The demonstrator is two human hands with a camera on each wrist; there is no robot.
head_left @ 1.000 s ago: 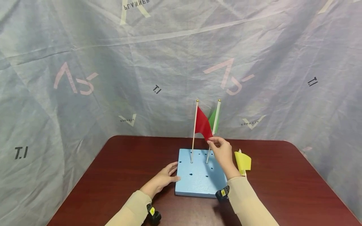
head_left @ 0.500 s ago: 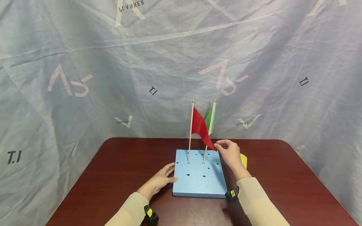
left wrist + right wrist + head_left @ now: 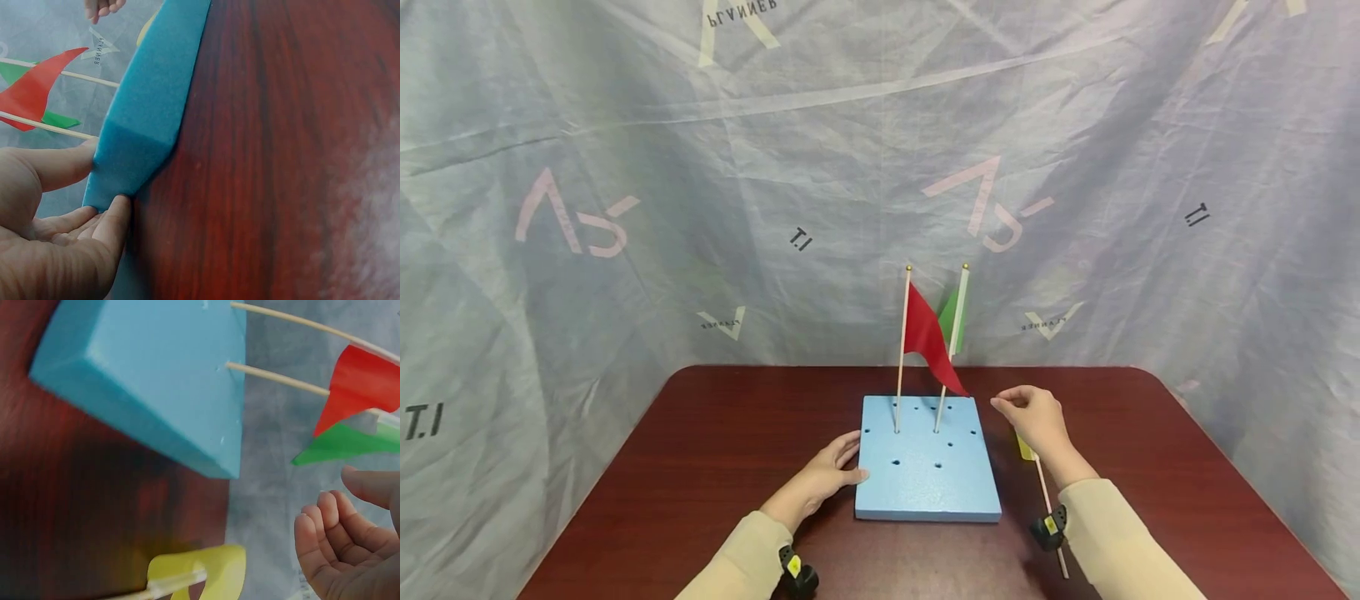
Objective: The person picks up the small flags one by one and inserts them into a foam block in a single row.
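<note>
My left hand [image 3: 820, 479] holds the left edge of a light blue board [image 3: 917, 487] with holes. In the left wrist view its thumb lies at the board's upper edge and its fingers against the side. Upright sticks in two of the holes carry a red pennant flag [image 3: 925, 333] and a green flag [image 3: 950, 321], the red one partly overlapping the green one. To the right of the red tip and apart from it, my right hand [image 3: 1036, 421] hovers with loosely curled fingers and nothing in them. Below it a yellow flag [image 3: 228, 569] on a stick lies on the table, partly hidden by the hand.
The dark red wooden table [image 3: 715, 433] reaches back to a grey printed cloth [image 3: 820, 167] that hangs behind it. Several unfilled holes dot the board. A small black camera sits on each wrist, such as the right wrist camera [image 3: 1048, 528].
My right hand has let go of the red flag's tip after drawing it to the right, and has moved further right and down. My left hand stays at the board. The view has shifted slightly.
</note>
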